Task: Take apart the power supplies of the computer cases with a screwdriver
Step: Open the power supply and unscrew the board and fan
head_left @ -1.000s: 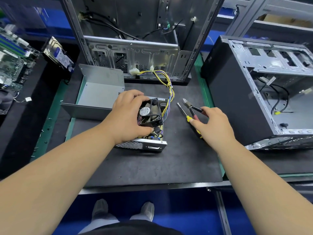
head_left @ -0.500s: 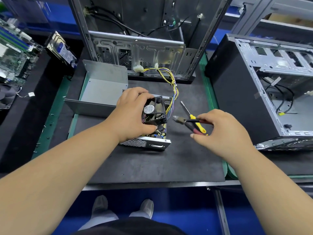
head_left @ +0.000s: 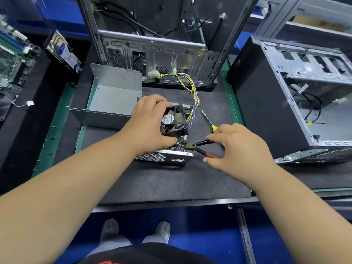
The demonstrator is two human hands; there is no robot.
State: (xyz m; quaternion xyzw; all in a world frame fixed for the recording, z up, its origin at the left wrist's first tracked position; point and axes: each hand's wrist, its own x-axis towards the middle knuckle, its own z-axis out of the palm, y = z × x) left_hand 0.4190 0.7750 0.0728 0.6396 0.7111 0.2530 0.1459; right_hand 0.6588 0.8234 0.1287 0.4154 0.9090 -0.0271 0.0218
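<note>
I see my left hand (head_left: pixel 150 126) gripping the black square fan (head_left: pixel 174 121) above the open metal power supply (head_left: pixel 167 157); my right hand (head_left: pixel 236 147) clamps red-handled pliers (head_left: pixel 202 149) at its wires.

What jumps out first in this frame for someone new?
Dead centre on the black mat, the left hand grips a black fan lifted off the opened power supply, while the right hand brings red-handled pliers to the wires beneath it. A yellow-handled screwdriver lies unused just behind the right hand. Stripped computer cases stand behind and to the right.
</note>
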